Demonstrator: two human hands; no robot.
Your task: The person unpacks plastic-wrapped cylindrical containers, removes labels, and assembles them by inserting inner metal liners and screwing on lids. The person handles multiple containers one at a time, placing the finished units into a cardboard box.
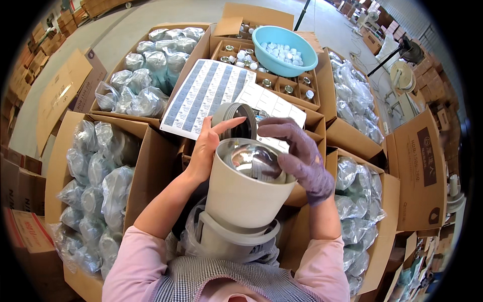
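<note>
A cream vacuum jug [241,201] stands at my lap, its wide opening up and tilted slightly towards me. Inside its rim shows a shiny, mirror-like rounded liner [254,157]. Clear plastic bagging hangs around its lower part. My bare left hand [204,151] is closed on a grey round threaded lid [236,118], tipped on edge just above the far rim. On the right of the opening is my right hand [302,161] in a greyish-purple glove. Its bent fingers point towards the lid and its thumb lies apart, over the rim.
Cartons of bagged silvery pieces [98,191] surround me. Beyond the jug lie printed label sheets [206,93]. A light blue basin [284,65] of small white caps rests on a divided carton [314,103]. Open carton flaps [417,173] stick out at right.
</note>
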